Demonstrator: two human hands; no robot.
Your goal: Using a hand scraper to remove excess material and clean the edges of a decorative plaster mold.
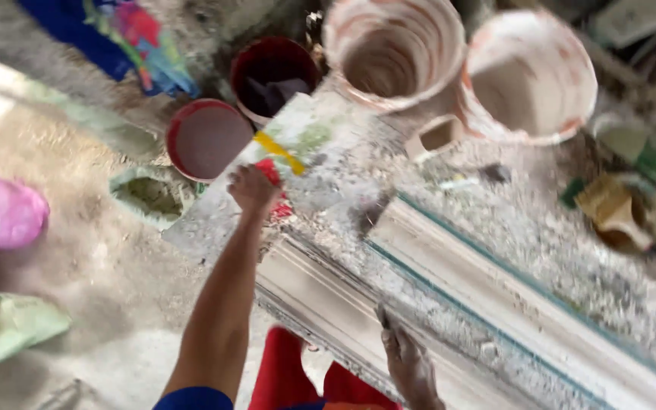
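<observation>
The left hand is reached out far, fingers curled together over something red at the left end of the bench; the blur hides whether it truly grips it. Just right of that hand a yellow strip crosses a pale, paint-smeared sheet that runs up toward the buckets. The right hand lies near, fingers together and flat on the near edge of a long white moulding, holding nothing. The moulding runs from the near left to the far right along the bench, with a thin green line down its ridge.

Beyond the left hand, off the bench's left end, stand two red pots, one nearer and one farther. Farther right are two big white buckets, mouths open, close beside each other, with a small cup at their foot. The bench surface between moulding and buckets is gritty but open. A brown scoop sits at the far right edge. Left of the bench the dusty floor is open, with a pink shoe at the left edge.
</observation>
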